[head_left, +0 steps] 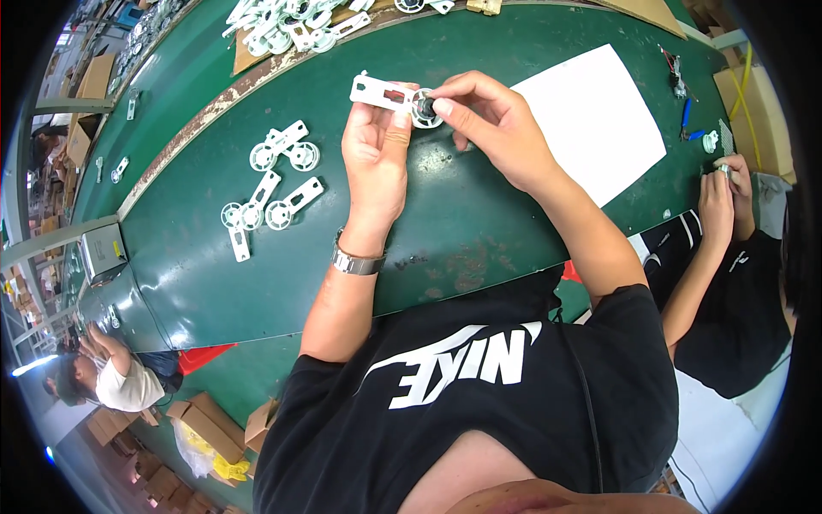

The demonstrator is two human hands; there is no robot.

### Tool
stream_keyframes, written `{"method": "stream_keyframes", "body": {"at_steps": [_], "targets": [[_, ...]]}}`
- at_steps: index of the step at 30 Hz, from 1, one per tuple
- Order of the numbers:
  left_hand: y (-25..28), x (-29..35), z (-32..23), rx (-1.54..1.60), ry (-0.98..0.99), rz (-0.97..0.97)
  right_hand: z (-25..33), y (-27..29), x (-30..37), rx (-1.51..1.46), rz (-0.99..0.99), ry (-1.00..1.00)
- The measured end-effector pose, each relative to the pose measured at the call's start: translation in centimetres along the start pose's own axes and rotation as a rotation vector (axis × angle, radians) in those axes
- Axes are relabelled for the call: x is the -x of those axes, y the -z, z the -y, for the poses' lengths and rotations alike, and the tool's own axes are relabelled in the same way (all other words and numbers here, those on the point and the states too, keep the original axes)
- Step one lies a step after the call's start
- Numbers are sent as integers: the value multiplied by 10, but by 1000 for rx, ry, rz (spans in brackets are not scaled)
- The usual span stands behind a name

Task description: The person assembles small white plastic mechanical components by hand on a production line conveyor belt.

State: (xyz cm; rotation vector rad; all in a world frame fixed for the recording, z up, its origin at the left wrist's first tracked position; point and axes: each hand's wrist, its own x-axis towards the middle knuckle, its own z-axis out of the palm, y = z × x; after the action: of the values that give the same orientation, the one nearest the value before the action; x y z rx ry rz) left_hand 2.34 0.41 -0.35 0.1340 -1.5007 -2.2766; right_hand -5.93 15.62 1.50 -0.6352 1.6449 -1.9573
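Above the green table I hold up a white plastic part [370,91], a flat slotted arm with a round spoked ring at its right end. My left hand [377,150] grips it from below, thumb on the front near the ring. The fingers of my right hand [497,124] pinch a small black round piece [425,106] at the ring's centre. Whether that piece is fixed in the ring I cannot tell. Several like white parts [276,184] lie in a loose group on the table, left of my left forearm.
A heap of white parts [282,26] sits on cardboard at the far edge. A white sheet [599,120] lies to the right, with blue-handled pliers [687,118] beyond it. A co-worker's hands [723,184] work at the right; another person [124,381] sits at lower left.
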Motion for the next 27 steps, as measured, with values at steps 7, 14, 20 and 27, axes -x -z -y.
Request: {"method": "stream_keyframes", "body": {"at_steps": [7, 14, 20, 27], "targets": [[-4, 1, -6, 5, -5, 79, 13, 0, 1, -281, 102, -229], [-6, 2, -5, 24, 8, 112, 4, 12, -1, -421, 160, -307], [-7, 4, -4, 23, 17, 136, -3, 22, -3, -529, 208, -334], [-6, 4, 1, -33, -8, 154, 3, 18, -2, -512, 166, -367]]}}
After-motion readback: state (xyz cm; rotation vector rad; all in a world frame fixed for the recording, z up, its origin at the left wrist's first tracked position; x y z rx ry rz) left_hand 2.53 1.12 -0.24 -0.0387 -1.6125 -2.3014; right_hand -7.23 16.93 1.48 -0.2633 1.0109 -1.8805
